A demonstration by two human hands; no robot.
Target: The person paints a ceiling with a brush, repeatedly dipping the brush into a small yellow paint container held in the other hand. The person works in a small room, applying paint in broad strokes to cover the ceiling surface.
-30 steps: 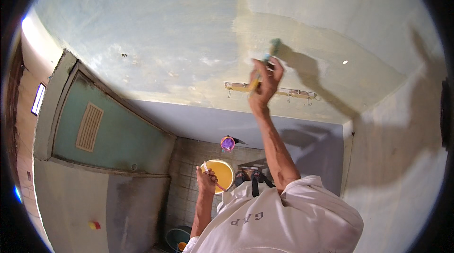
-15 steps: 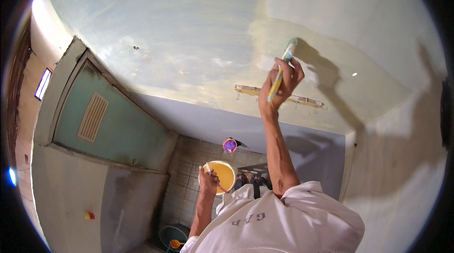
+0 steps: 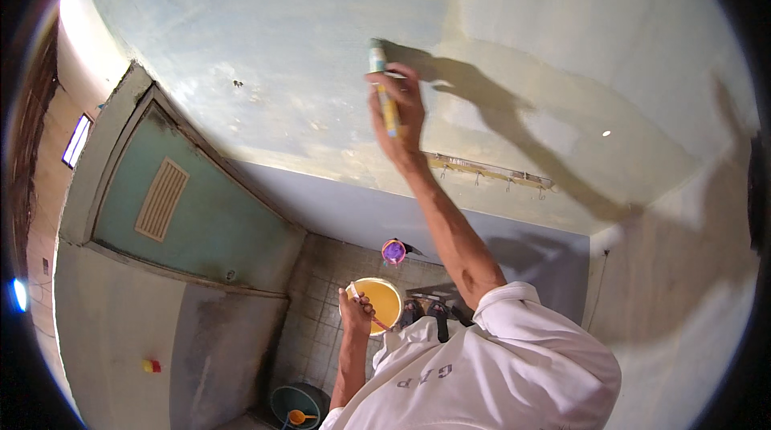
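My right hand [image 3: 405,113] is raised to the wall [image 3: 305,20], its fingers closed around a paintbrush [image 3: 377,61]. The brush has a yellow and blue handle, and its dark bristle end is at the pale blue-green surface. Low in front of me, my left hand [image 3: 356,313] is closed around the handle of a white-rimmed bucket [image 3: 384,298] of yellow-orange liquid. That handle [image 3: 382,324] shows partly as a pinkish strip across the bucket. Yellowish patches mark the wall right of the brush.
A hook rail [image 3: 490,171] runs along the wall below my right forearm. At left is a green door [image 3: 201,205] with a vent. A small pink container [image 3: 393,251] with something purple stands on the tiled floor [image 3: 317,309]. A dark tub [image 3: 293,398] holds an orange dipper [image 3: 299,416].
My right hand has swept the paintbrush left across the wall, from the yellowish patch to the paler blue-green area. My left hand keeps its grip on the bucket handle.
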